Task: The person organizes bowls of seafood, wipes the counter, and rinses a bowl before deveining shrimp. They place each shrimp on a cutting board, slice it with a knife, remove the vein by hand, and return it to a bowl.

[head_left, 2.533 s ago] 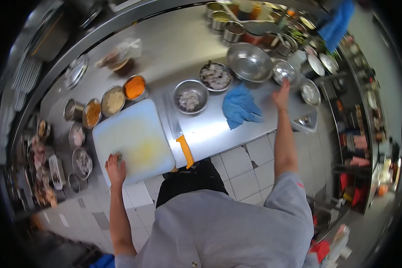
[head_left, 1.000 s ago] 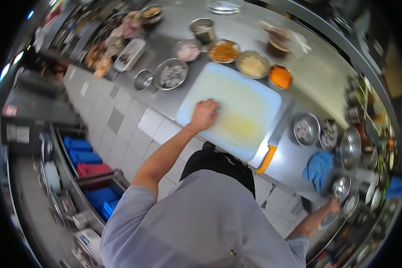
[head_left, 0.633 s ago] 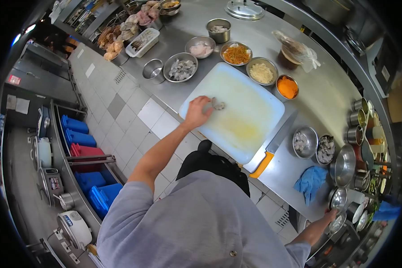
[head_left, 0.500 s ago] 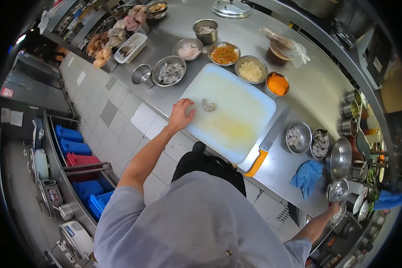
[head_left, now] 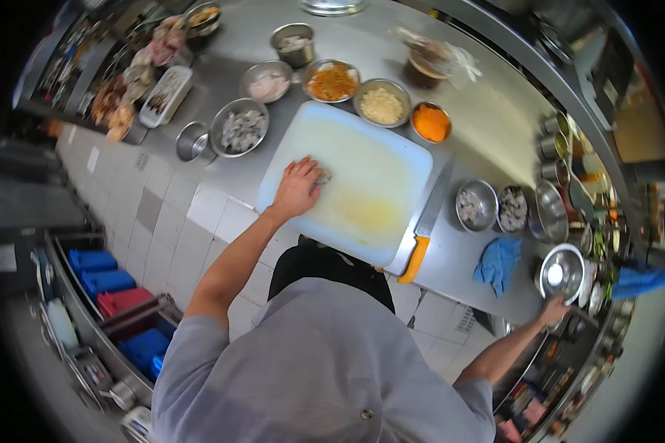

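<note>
On the white cutting board [head_left: 377,159], my left hand [head_left: 297,188] lies palm down near the board's left side, fingers stretched forward. A peeled shrimp [head_left: 324,177] shows at the edge of these fingers, partly covered by them. Far to the right, my right hand [head_left: 553,311] grips the near rim of a round steel bowl [head_left: 561,273], which is tilted so that its shiny inside shows. To the right of the board lies a knife [head_left: 417,251] with an orange handle, its blade pointing away from me.
Behind the board stand bowls of shrimp [head_left: 244,131], shredded orange food [head_left: 332,81], chopped pale food [head_left: 381,106] and orange paste [head_left: 431,122]. Two more bowls [head_left: 476,205] and a blue cloth [head_left: 498,264] are right of the knife. A covered tub [head_left: 425,68] stands further back.
My left hand has moved right and over the shrimp on the board. My right hand has lifted the steel bowl away from the other bowls. The whole view has shifted.
</note>
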A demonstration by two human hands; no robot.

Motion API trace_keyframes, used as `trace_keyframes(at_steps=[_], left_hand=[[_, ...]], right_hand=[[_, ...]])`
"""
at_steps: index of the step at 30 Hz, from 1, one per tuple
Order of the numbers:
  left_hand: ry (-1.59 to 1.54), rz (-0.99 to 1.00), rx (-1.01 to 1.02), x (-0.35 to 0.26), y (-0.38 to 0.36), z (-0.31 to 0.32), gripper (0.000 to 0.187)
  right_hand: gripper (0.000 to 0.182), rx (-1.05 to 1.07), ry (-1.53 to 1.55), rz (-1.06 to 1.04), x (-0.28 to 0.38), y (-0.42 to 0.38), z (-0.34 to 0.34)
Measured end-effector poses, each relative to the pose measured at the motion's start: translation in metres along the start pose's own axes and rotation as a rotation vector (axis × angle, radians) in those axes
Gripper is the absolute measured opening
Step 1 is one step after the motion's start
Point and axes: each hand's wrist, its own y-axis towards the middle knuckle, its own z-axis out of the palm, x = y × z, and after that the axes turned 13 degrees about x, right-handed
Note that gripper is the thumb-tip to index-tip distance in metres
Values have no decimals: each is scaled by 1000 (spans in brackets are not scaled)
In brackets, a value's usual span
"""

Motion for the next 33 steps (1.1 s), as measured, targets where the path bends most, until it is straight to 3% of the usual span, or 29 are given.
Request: trace_keyframes(at_steps=[1, 2, 3, 4, 8, 9, 11, 15, 18, 21, 23, 24, 27, 29, 31, 33], left_hand=[[0, 13, -15, 4, 2, 0, 40], [-3, 36, -29, 8, -1, 1, 39], [-9, 59, -46, 9, -1, 5, 37], [-5, 95, -60, 9, 0, 8, 36], [-27, 162, -117, 8, -6, 10, 34], [-47, 167, -128, 5, -8, 10, 34], [-66, 184, -155, -2, -9, 12, 34], [-111, 162, -165, -13, -14, 14, 34], [-95, 108, -130, -17, -14, 13, 35], [-79, 61, -92, -21, -14, 7, 36], [-50, 41, -74, -19, -15, 3, 35], [-26, 35, -66, -17, -14, 3, 35], [1, 18, -45, -17, -13, 3, 34], [-9, 12, -31, -18, -10, 2, 34], [-28, 3, -10, -18, -7, 3, 34], [-30, 17, -19, -24, -1, 8, 31]], right_hand=[[49, 78, 330, 0, -19, 4, 23], [43, 178, 882, 178, 12, -14, 12], [44, 226, 927, 312, 8, -13, 19], [46, 244, 990, 287, 31, -27, 5], [38, 471, 988, 347, 173, -92, -54], [37, 594, 989, 318, 210, -114, -68], [39, 833, 1141, 67, 269, -159, -64], [46, 1209, 1069, -104, 422, -269, -56], [45, 1489, 1115, -126, 520, -339, -46], [42, 1577, 1242, -73, 581, -380, -53], [40, 1608, 1294, -70, 592, -389, -56], [41, 1572, 1212, -180, 583, -382, -65], [43, 1150, 845, -617, 512, -362, -63], [48, 764, 633, -762, 440, -351, -58], [54, 804, 476, -531, 380, -352, -66], [61, 935, 447, -432, 340, -352, -63]])
